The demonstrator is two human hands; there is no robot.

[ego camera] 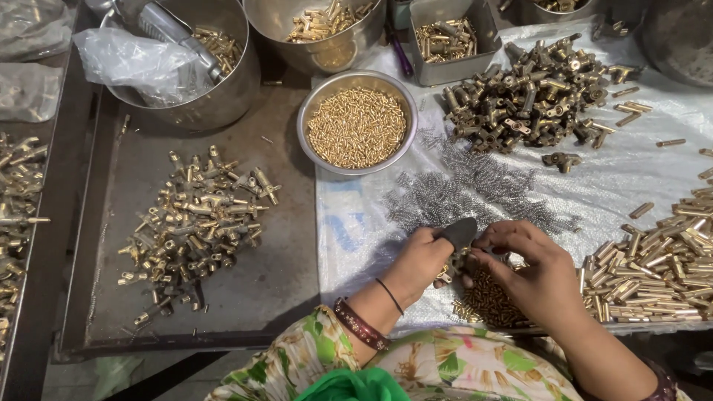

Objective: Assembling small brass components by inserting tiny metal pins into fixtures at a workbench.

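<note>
Hands together low on the surface (223,297), over the white plastic sheet (639,163). Left hand (422,256) clenched around a small brass fitting (451,267), thumb capped with a dark guard (457,232). Right hand (531,271) with fingers curled in a pinch, tips touching the same fitting from the other side; whatever small part sits in that pinch too tiny to tell. Directly beneath the hands, a small heap of brass pins (486,301), partly hidden by the right palm. Just beyond the knuckles, a scatter of thin steel springs (464,189) spread across the sheet. Further right, a pile of brass tubes (657,263) close beside the right wrist. Toward the top, a heap of darker brass fittings (531,96), well apart from the hands. Left of the springs, a steel bowl of tiny brass pieces (356,126), its rim resting on the sheet's edge. Further left, on bare dark metal, a loose pile of assembled brass parts (197,219). Larger steel bowls (223,89) along the back edge.
</note>
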